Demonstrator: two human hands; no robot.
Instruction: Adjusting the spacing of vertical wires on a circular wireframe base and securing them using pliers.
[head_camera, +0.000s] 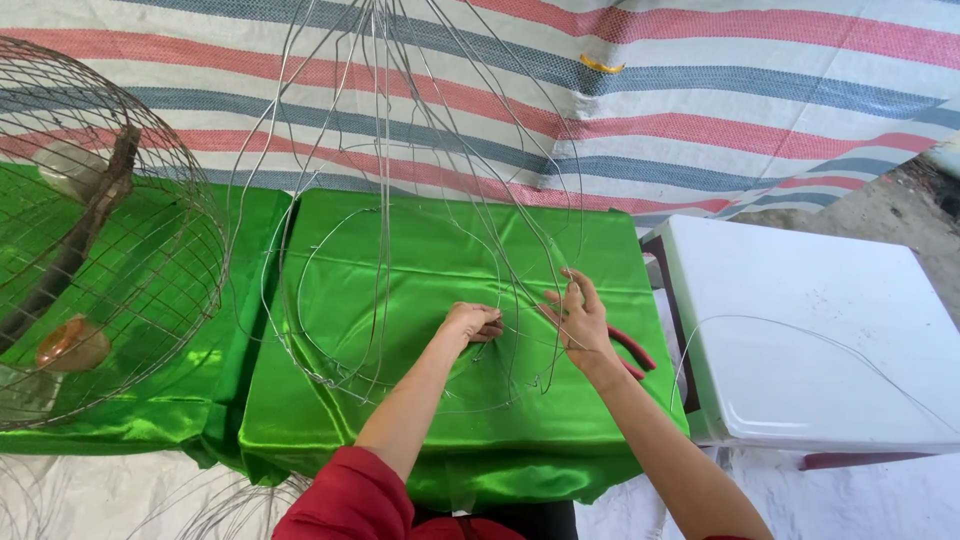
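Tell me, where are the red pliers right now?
The red pliers lie on the green cloth near its right edge, just behind the right hand, with the white table beside them.

The person wears a red garment, its fabric showing at the bottom edge of the view and bunched up around the left upper arm. Both forearms are bare. The left hand (470, 322) and right hand (580, 320) carry no gloves, rings or watch.
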